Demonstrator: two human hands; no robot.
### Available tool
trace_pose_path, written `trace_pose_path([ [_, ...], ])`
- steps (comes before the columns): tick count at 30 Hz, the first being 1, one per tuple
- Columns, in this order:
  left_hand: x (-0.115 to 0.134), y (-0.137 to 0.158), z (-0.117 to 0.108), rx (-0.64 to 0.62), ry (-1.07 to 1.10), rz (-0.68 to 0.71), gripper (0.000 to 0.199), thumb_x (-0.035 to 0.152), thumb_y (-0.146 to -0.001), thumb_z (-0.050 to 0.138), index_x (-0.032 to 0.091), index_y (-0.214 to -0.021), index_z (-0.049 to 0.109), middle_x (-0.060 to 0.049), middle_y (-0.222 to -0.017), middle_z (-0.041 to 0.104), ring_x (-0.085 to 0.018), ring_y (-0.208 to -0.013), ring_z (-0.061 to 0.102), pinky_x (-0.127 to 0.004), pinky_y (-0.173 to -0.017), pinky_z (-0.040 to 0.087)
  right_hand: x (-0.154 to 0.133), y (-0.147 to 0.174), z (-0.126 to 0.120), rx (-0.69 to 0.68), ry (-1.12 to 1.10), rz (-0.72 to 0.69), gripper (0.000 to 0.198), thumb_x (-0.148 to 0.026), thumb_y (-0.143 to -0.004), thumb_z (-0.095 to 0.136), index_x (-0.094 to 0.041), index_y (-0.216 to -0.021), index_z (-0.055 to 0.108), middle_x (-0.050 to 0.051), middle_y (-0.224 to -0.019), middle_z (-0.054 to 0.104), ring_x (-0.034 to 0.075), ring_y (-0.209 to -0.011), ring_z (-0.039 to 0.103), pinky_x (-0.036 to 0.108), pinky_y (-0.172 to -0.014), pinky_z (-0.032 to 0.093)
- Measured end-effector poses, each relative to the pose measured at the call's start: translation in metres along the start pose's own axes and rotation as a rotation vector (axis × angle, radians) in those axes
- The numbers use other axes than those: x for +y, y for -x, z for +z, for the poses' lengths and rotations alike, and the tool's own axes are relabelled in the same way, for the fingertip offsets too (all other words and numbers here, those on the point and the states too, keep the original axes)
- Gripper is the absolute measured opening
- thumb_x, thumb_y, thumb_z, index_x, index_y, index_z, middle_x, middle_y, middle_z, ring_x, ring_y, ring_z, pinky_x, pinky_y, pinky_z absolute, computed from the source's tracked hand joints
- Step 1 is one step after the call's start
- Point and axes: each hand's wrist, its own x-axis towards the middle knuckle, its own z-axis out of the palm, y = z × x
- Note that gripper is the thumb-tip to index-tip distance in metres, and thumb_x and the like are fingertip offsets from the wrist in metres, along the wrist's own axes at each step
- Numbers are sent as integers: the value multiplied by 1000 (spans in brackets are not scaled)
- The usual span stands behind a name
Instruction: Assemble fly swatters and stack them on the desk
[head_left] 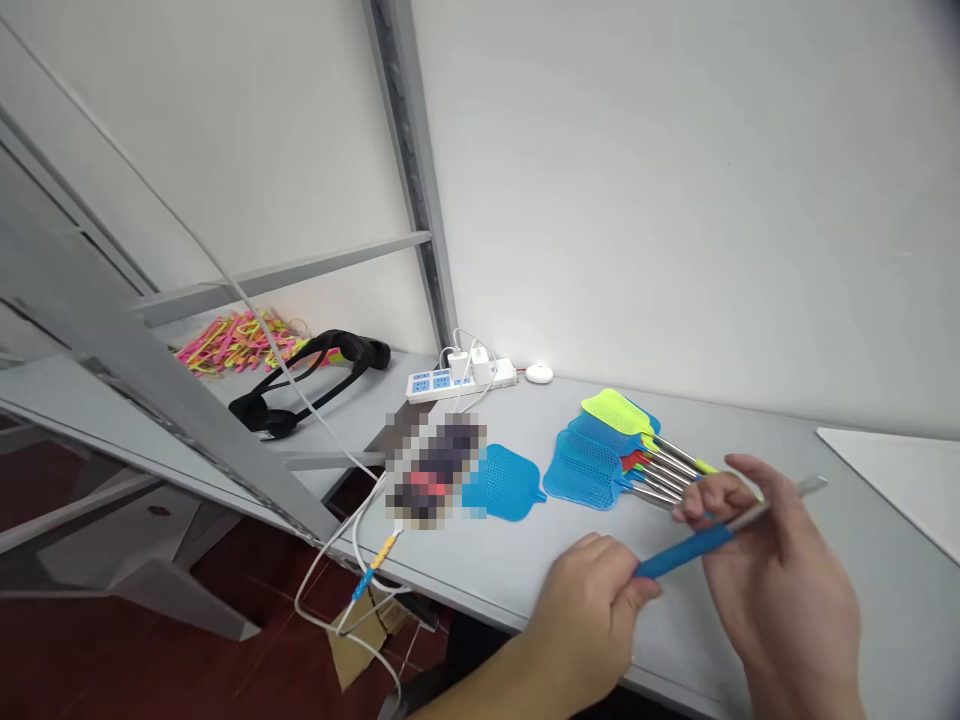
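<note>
My left hand (589, 610) is closed around one end of a blue fly swatter handle (684, 552), low over the table's front part. From the handle's other end a pale, shiny rod (780, 503) runs up to the right. My right hand (787, 590) has its palm turned up and its fingers bent about the place where handle and rod meet. Behind my hands lies a pile of fly swatters with blue, red and yellow-green heads, a yellow-green head (616, 415) uppermost and metal shafts (660, 475) pointing at my right hand. A loose blue swatter head (510, 482) lies left of them.
A pixelated object (439, 475) with a cable lies by the loose head. Behind it are a white power strip (461, 380) and a round white device (538, 373). Left, past a grey metal frame (420, 150), are a black headset (322, 375) and pink-yellow pieces (236, 342). A white panel (900, 470) lies right.
</note>
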Motion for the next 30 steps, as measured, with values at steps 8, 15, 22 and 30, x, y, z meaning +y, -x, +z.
trace_pose_path([
  [8,-25,-7,2,-19,53,7,42,47,-100,28,19,-96,59,-7,-84,65,-21,-75,58,-31,-63,37,30,15,13,-43,86,250,29,-50,-91,53,-25,-106,56,-1,-66,51,16,-59,53,33,-57,50],
  [15,-52,-6,25,-248,35,-81,36,49,-94,37,21,-80,54,-3,-67,57,-17,-61,52,-29,-51,32,35,-1,8,12,-43,305,25,-48,-92,51,-26,-100,57,-6,-56,40,10,-41,37,27,-41,38],
  [22,-19,-34,11,-179,427,-121,52,64,-92,27,19,-75,49,-2,-63,47,-12,-54,38,-26,-48,29,18,-13,13,30,-171,324,24,-48,-93,50,-26,-90,58,-8,-54,34,8,-40,31,23,-40,35],
  [30,45,-38,10,-107,342,-264,35,42,-98,40,16,-82,58,0,-70,48,-13,-66,42,-24,-62,37,-24,-20,9,-140,-125,374,25,-47,-96,47,-24,-91,56,-8,-60,31,7,-46,25,20,-42,31],
])
